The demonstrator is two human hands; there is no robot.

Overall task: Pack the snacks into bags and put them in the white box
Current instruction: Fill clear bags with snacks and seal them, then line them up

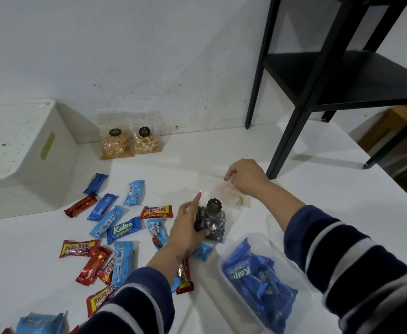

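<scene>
Right now the left hand (pixel 188 227) grips a clear pouch of dark cookies (pixel 211 221) standing on the worktop (pixel 294 189), index finger pointing up. The right hand (pixel 244 175) pinches the top of a clear bag (pixel 231 197) w/ pale snacks inside, just behind the pouch. Risk: thin film could slip from the pinch, or the pouch topple and knock wrapped bars (pixel 123 229) about. The white box (pixel 24 155) sits far left, well apart, so a carry could spill. Worktop is white, smooth; scuffed white wall (pixel 149 56) behind; black shelf frame (pixel 318 80) at right; clear tub (pixel 265 283) of blue packs near the right forearm.
</scene>
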